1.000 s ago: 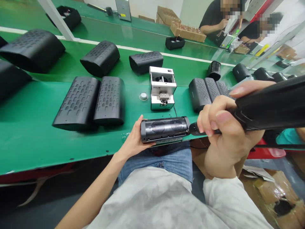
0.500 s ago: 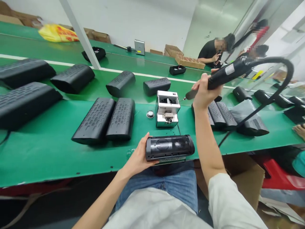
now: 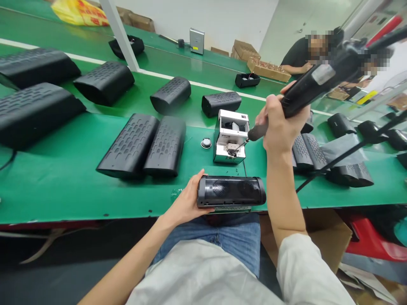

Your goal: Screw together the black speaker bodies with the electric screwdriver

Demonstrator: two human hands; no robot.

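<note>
Firmly, right grip [image 3: 281, 125] shut on a black electric screwdriver [image 3: 321, 80], left grip [image 3: 186, 197] cupping a glossy cylindrical speaker [image 3: 231, 191]

A black cylindrical speaker body [image 3: 231, 191] is marked by two round, darker mesh grilles. Rows of oblong perforations are patterned across the matte black speaker shells [image 3: 127, 146]. A white stripe [image 3: 193, 87] is painted along the glossy green workbench [image 3: 63, 199]. A black electric screwdriver [image 3: 343, 63] is banded by a pale grey label, and a white metal screw feeder [image 3: 230, 156] is finished in white and silver. Blue denim jeans [image 3: 229, 245] are partly covered by a pale grey cotton shirt [image 3: 203, 271]. A yellow plastic bag [image 3: 79, 12] is printed with red.
</note>
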